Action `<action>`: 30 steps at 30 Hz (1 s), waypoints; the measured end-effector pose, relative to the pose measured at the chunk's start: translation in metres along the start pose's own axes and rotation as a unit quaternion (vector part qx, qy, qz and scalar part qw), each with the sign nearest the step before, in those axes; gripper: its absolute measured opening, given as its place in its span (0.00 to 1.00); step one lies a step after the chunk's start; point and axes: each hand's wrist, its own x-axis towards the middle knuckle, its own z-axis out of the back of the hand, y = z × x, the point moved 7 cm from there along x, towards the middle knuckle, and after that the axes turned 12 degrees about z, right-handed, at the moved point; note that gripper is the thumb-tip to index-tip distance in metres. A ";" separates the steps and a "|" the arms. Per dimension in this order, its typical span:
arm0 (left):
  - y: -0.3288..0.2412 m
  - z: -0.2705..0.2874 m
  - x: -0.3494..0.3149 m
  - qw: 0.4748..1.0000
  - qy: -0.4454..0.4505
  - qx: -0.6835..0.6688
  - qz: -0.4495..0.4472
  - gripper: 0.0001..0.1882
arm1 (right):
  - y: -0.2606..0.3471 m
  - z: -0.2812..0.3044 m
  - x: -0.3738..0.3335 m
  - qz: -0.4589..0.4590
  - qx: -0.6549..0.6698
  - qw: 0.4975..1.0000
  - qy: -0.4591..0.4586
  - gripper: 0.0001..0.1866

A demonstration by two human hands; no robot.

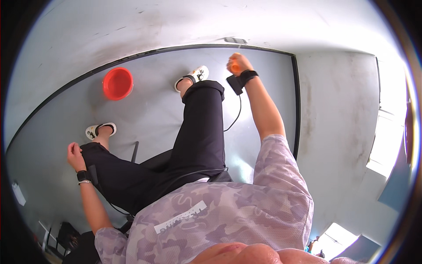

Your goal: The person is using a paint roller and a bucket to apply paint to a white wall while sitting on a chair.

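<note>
My right hand (pixel 241 64) is stretched out low toward the wall, closed around an orange-handled tool (pixel 236 67). A thin pale part of the tool points at the wall, just under a grey wall plate (pixel 235 40). The tool's tip is too small and blurred to tell its kind. By my left knee, my left hand (pixel 75 156) rests with its fingers loosely bent and nothing visible in it. Both wrists wear black bands with small dark boxes, and a cable runs from the right one.
A red bucket (pixel 118 83) stands on the grey floor (pixel 145 105) between my feet and the wall. Black skirting (pixel 297 105) runs along the white, stained walls. Dark seat parts (pixel 135 152) show beneath me. A window (pixel 383 141) is on the right.
</note>
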 end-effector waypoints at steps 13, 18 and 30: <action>0.004 0.002 -0.003 0.998 0.032 -0.038 -0.024 0.07 | -0.029 -0.014 -0.022 -0.015 -0.088 0.994 0.071 0.05; 0.009 0.007 0.000 0.999 0.010 -0.039 0.009 0.07 | 0.022 0.022 0.011 0.076 -0.009 0.996 -0.035 0.04; -0.017 -0.010 -0.006 0.998 0.048 -0.021 -0.047 0.07 | -0.085 -0.044 -0.044 -0.090 -0.042 0.988 0.114 0.05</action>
